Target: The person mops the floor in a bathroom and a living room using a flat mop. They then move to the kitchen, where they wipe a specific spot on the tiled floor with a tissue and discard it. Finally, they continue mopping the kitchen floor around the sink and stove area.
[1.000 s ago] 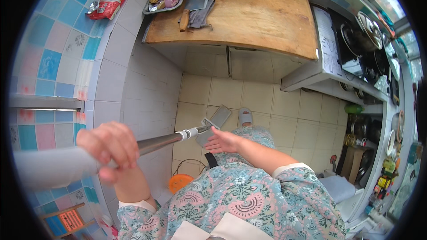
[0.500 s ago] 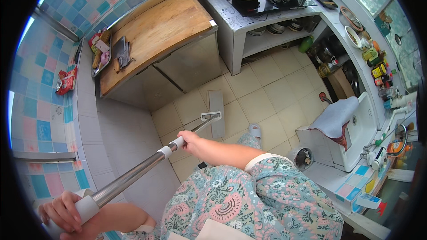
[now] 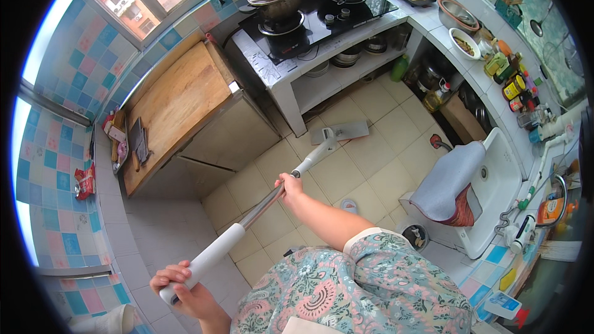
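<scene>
I hold a long flat mop with both hands. My left hand (image 3: 179, 284) grips the white foam end of the mop handle (image 3: 247, 222) at the lower left. My right hand (image 3: 289, 184) is wrapped around the metal shaft further down. The grey flat mop head (image 3: 340, 131) lies on the beige tiled floor (image 3: 371, 167), just in front of the stove counter's leg. My floral sleeve fills the bottom middle.
A stove counter (image 3: 322, 31) with two lidded pots stands ahead, a wooden worktop (image 3: 176, 102) to its left. A white sink (image 3: 501, 192) with a grey cloth (image 3: 448, 179) draped over it is at the right. Bottles and jars line the right counter.
The view has swung toward the stove side. The mop head has slid forward across the floor to the stove counter's leg, and my right arm is stretched out further.
</scene>
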A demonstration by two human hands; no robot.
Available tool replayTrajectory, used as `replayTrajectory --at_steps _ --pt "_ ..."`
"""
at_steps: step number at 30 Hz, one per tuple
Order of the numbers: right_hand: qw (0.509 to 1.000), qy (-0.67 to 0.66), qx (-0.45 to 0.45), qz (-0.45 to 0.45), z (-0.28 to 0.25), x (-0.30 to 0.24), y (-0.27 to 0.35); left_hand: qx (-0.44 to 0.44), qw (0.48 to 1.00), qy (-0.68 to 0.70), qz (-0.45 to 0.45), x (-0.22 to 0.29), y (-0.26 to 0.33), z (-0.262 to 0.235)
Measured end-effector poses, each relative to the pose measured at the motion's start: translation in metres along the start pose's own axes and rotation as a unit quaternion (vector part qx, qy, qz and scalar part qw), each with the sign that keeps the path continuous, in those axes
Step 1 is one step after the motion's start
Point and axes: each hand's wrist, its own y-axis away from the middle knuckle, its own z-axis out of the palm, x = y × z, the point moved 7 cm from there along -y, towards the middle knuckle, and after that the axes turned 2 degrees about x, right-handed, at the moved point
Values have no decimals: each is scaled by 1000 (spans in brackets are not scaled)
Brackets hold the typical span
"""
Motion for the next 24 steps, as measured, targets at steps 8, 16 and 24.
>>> replayTrajectory --at_steps 8,16,24 --pt "989 134 68 10 9 3 -2 -203 969 -130 -60 -6 -16 19" --pt "975 193 101 -42 26 -15 -70 -159 951 -164 -210 -103 -19 -17" --pt "973 178 108 -101 50 -152 -157 -330 928 -42 -165 -172 -58 143"
